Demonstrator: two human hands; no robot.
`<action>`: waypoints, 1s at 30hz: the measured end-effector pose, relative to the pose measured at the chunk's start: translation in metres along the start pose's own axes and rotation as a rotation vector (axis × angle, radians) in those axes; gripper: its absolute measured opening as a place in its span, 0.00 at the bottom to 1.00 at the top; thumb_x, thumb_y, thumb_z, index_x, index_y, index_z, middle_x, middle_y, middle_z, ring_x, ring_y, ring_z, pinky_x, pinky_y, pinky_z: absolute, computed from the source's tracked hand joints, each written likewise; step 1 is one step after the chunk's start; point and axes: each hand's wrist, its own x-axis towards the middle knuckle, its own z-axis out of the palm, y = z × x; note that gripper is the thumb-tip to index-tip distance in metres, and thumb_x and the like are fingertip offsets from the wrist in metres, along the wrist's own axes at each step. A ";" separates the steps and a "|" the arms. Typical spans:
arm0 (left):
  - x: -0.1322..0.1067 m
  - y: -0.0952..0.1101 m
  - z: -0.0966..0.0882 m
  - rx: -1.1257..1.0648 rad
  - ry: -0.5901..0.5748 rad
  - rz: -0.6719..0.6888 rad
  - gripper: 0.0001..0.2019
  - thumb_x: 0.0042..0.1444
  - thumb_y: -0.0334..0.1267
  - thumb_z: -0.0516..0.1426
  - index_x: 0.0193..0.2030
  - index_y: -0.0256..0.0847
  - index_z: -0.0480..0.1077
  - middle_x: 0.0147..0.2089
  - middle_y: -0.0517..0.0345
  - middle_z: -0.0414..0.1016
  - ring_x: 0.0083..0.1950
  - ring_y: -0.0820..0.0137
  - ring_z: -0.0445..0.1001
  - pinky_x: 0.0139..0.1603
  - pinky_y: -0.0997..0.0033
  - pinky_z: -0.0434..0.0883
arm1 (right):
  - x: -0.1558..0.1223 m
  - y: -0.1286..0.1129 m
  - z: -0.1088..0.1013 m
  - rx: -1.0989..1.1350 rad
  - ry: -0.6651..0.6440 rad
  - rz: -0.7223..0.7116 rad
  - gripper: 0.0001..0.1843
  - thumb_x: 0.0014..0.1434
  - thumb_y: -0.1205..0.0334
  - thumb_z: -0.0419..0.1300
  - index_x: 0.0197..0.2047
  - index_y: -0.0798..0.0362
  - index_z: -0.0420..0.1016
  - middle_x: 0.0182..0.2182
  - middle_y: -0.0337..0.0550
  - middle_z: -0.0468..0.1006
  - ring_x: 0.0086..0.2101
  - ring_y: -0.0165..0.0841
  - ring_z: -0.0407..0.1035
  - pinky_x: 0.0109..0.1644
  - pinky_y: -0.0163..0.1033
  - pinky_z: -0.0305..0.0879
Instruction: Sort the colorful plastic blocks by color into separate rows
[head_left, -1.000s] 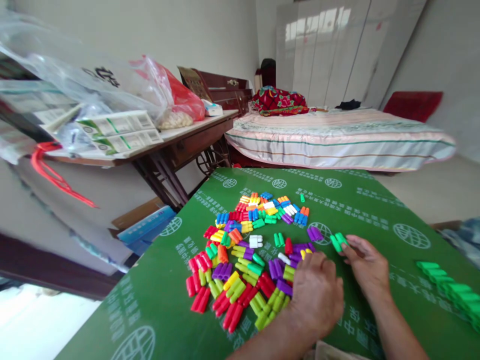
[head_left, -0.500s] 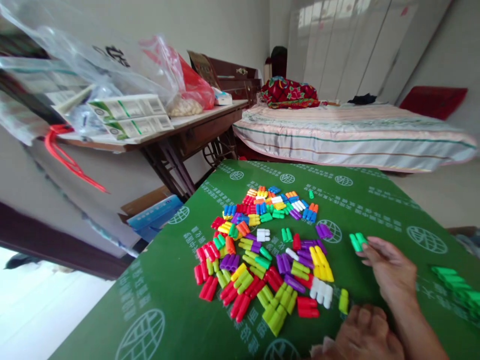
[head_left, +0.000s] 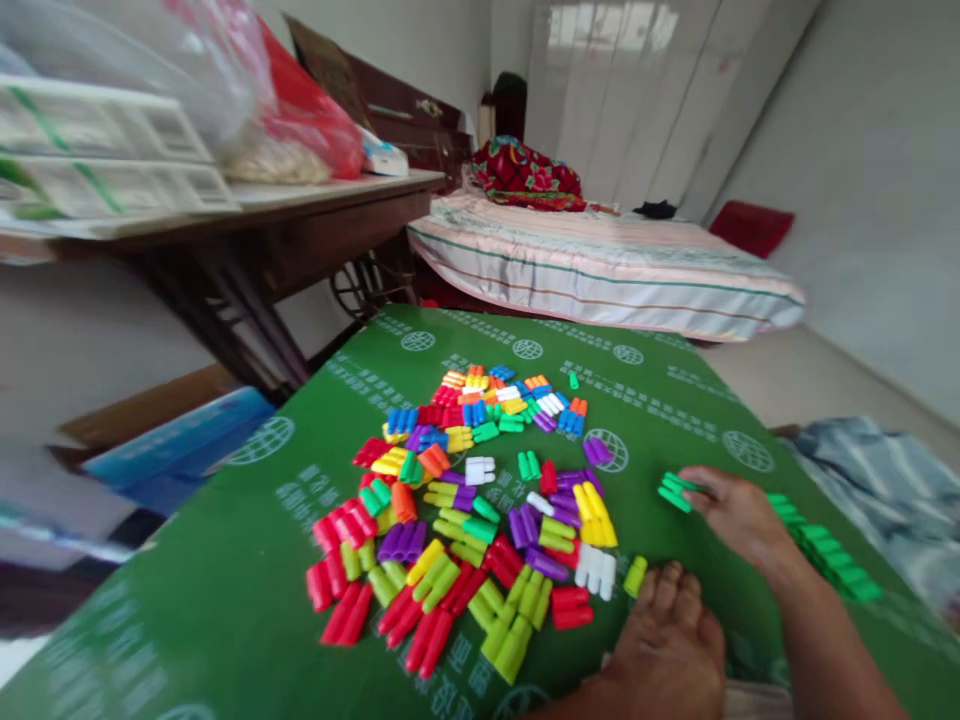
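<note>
My right hand (head_left: 739,515) is closed, pinching a green plastic bullet-shaped building block (head_left: 677,491) between thumb and fingertips just above the green board. My left hand (head_left: 667,640) rests palm down at the board's near edge, holding nothing visible, its fingers side by side. A lone yellow-green block (head_left: 635,577) lies just beyond the left fingertips. To the left spreads a loose pile of similar blocks in many colours, among them a white block (head_left: 595,572), a yellow block (head_left: 595,515) and a red block (head_left: 571,607). Green blocks (head_left: 829,550) form a row behind the right wrist.
The green printed board (head_left: 247,560) serves as the work surface. Beyond it stands a bed (head_left: 600,260) with a striped cover. On the left is a wooden table (head_left: 300,215) bearing bags and boxes. Blue-grey cloth (head_left: 885,490) lies beyond the board's right edge.
The view has swung right, so the board and blocks appear farther left. My right hand still holds the green block, now turned at a different angle. More of the right-hand green row shows.
</note>
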 end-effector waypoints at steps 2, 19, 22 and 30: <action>0.002 -0.006 0.001 -0.069 -0.030 -0.002 0.25 0.59 0.49 0.49 0.50 0.27 0.71 0.58 0.39 0.71 0.61 0.54 0.67 0.60 0.58 0.68 | 0.006 -0.003 -0.011 -0.135 -0.195 -0.044 0.15 0.53 0.61 0.54 0.40 0.51 0.79 0.37 0.44 0.82 0.39 0.38 0.75 0.46 0.41 0.68; 0.006 -0.016 0.025 -0.138 0.185 -0.059 0.17 0.53 0.43 0.55 0.45 0.35 0.74 0.54 0.48 0.76 0.57 0.58 0.71 0.56 0.60 0.71 | -0.013 -0.053 -0.002 -0.754 -0.168 0.023 0.17 0.56 0.77 0.49 0.37 0.54 0.78 0.41 0.46 0.77 0.47 0.37 0.68 0.48 0.35 0.63; 0.007 -0.018 0.025 -0.128 0.217 -0.062 0.15 0.55 0.44 0.55 0.43 0.37 0.75 0.53 0.51 0.77 0.55 0.60 0.72 0.55 0.62 0.72 | -0.018 -0.040 -0.003 -0.770 -0.114 0.045 0.19 0.55 0.79 0.48 0.37 0.55 0.78 0.43 0.47 0.77 0.48 0.38 0.67 0.50 0.35 0.63; 0.010 -0.023 0.026 -0.087 0.347 -0.036 0.11 0.57 0.42 0.54 0.39 0.40 0.74 0.49 0.56 0.78 0.53 0.64 0.73 0.52 0.64 0.72 | -0.024 0.000 -0.001 -0.747 0.051 0.111 0.22 0.56 0.79 0.48 0.47 0.60 0.77 0.55 0.51 0.72 0.60 0.39 0.58 0.61 0.36 0.57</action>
